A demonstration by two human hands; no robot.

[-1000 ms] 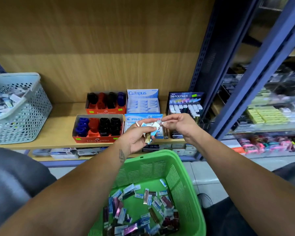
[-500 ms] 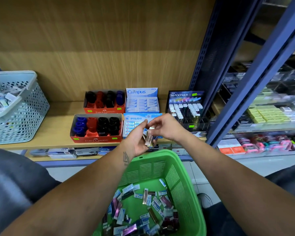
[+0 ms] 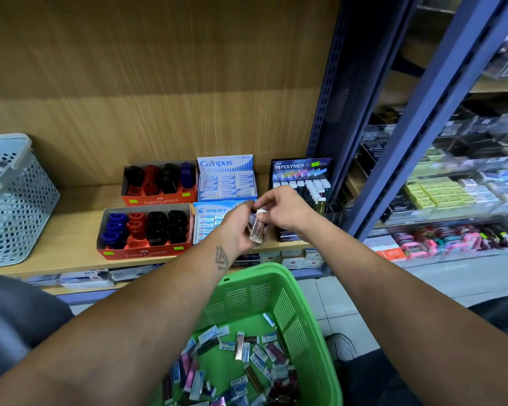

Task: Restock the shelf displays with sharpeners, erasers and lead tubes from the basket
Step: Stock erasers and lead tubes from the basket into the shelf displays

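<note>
Pinching lead tube [image 3: 256, 228] upright, white cap up | left hand [image 3: 238, 227] cradles | right hand [image 3: 285, 210] pinches cap

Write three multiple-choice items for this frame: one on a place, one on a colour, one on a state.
1. Where is the blue-and-white Campus eraser box?
A. Right of the rear orange sharpener box
B. Inside the green plastic basket
C. On the floor

2. What colour is the perforated basket on the wooden shelf?
A. Red
B. Pale blue-grey
C. Yellow

3. What is the left hand doing?
A. Hanging idle
B. Pressing the shelf
C. Gripping a clear lead tube

Answers: 1 A, the boxes stand side by side; 2 B, its wall shows pale blue-grey; 3 C, fingers curl round the tube, which the right hand pinches on top.
</note>
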